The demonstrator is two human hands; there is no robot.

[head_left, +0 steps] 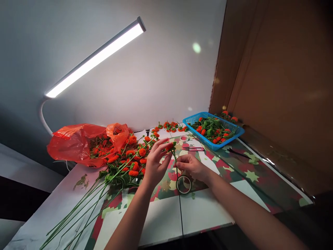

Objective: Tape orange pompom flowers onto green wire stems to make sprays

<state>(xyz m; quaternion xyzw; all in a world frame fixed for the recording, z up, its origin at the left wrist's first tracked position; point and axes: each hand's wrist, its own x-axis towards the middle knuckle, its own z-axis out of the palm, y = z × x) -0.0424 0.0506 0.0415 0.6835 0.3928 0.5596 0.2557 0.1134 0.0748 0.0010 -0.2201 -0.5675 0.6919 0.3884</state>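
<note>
An orange fuzzy craft flower [169, 146] with a green top and a long thin stem [180, 208] is upright between my hands. My left hand [158, 160] is at its head, fingers curved around the bloom and thumb near the stem. My right hand [191, 166] pinches the green stem just below the head; its fingertips partly hide the spot. Directly beneath the right hand is a roll of tape [177, 184], seen as a ring; whether it hangs or rests on the table I cannot tell.
Left of my hands lies a pile of long-stemmed orange flowers [134, 166], beside a red plastic bag [75, 139] of more. At the back right stands a blue basket [215, 146] of flowers. Pink thread snips [193, 149] and a small white roll [184, 138] lie ahead. A lamp [96, 57] hangs above.
</note>
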